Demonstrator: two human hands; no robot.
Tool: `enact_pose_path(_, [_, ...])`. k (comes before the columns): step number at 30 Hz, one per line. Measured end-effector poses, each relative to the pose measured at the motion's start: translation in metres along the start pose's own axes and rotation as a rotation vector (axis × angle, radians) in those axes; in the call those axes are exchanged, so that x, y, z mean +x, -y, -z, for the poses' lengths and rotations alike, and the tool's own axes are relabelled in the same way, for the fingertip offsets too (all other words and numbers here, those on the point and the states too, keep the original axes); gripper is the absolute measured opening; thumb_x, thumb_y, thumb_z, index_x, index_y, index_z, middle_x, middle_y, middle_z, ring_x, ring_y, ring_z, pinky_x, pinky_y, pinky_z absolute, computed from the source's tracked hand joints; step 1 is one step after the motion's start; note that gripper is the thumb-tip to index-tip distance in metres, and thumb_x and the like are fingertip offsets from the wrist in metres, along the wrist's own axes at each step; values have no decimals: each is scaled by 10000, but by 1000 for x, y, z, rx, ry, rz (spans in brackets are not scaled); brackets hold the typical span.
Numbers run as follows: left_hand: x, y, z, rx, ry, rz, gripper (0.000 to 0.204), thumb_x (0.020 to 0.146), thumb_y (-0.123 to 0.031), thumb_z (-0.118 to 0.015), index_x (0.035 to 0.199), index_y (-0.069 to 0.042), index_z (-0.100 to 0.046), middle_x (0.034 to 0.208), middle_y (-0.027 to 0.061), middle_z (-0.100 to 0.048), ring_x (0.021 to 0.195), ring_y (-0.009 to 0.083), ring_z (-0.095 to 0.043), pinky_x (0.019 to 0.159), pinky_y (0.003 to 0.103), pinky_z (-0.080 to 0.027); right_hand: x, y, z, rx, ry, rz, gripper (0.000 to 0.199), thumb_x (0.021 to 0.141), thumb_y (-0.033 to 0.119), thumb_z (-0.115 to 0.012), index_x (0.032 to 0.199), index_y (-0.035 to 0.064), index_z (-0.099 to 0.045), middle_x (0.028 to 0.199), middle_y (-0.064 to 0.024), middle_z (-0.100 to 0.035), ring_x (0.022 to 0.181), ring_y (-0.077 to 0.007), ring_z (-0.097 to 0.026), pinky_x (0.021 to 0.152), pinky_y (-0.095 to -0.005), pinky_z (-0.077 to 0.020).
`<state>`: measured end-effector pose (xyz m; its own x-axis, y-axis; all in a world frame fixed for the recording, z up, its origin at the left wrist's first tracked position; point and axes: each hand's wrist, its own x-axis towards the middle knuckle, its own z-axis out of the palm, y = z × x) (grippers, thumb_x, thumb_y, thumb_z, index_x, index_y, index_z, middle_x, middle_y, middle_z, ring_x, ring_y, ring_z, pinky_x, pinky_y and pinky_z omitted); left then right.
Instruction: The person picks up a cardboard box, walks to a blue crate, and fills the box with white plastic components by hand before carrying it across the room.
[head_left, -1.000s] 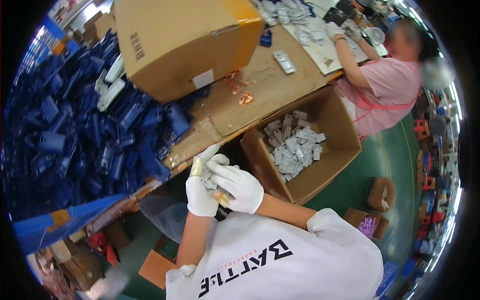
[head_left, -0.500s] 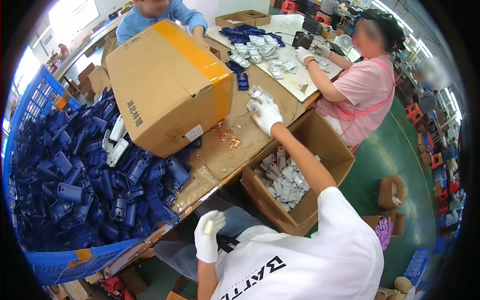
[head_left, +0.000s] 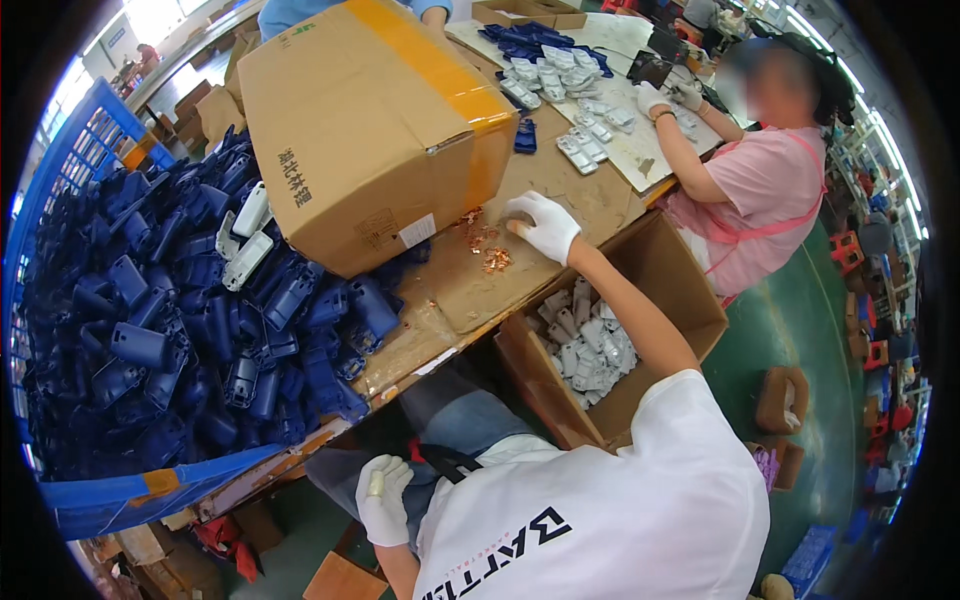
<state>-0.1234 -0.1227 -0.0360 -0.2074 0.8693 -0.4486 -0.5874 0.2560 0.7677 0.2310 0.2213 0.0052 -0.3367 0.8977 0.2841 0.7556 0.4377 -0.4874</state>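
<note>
My right hand (head_left: 548,228), in a white glove, is over the cardboard-covered tabletop (head_left: 480,295), fingers bent and apart with nothing seen in them. It is nearest to a scatter of small copper-coloured pieces (head_left: 496,260). Two white plastic casings (head_left: 581,149) lie side by side beyond it, near more white casings (head_left: 555,72). My gloved left hand (head_left: 383,500) is low by my lap, its fingers loosely curled, apart from the palm, and nothing visible in it. Under my right forearm, an open cardboard box (head_left: 677,285) holds many white casings (head_left: 590,350).
A large blue crate (head_left: 170,490) heaped with blue plastic casings (head_left: 140,345) stands at the left. The big taped carton (head_left: 370,130) rests at its edge, with a blue-sleeved person behind. At right, a gloved person in pink (head_left: 750,180) works at the white table (head_left: 625,160).
My right hand has let go of the white casings, now lying farther up the table, and drawn back toward me. My left hand has dropped lower. The whole view has shifted slightly.
</note>
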Motion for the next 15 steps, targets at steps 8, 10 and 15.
enact_pose_path(8, [32,-92,-79,1040,-225,-989,177,776,78,-578,912,-24,-626,907,134,-632,844,268,-617,789,329,-481,1,4,1,98,28,38,123,758,78,-671,879,59,-676,883,-123,-634,852,-305,-615,782,-365,-486])
enact_pose_path(10, [41,-142,-104,1085,-235,-1267,195,757,91,-599,914,-22,-621,905,134,-637,853,296,-616,792,344,-484,11,13,14,72,172,19,133,749,82,-675,876,43,-669,864,-142,-635,833,-307,-619,761,-362,-488])
enact_pose_path(15, [138,-210,-157,1487,-448,-979,154,838,-177,-564,914,-85,-661,903,134,-651,852,336,-622,768,415,-502,21,2,36,-305,423,129,193,744,173,-625,870,30,-656,891,-183,-642,811,-352,-613,733,-418,-493])
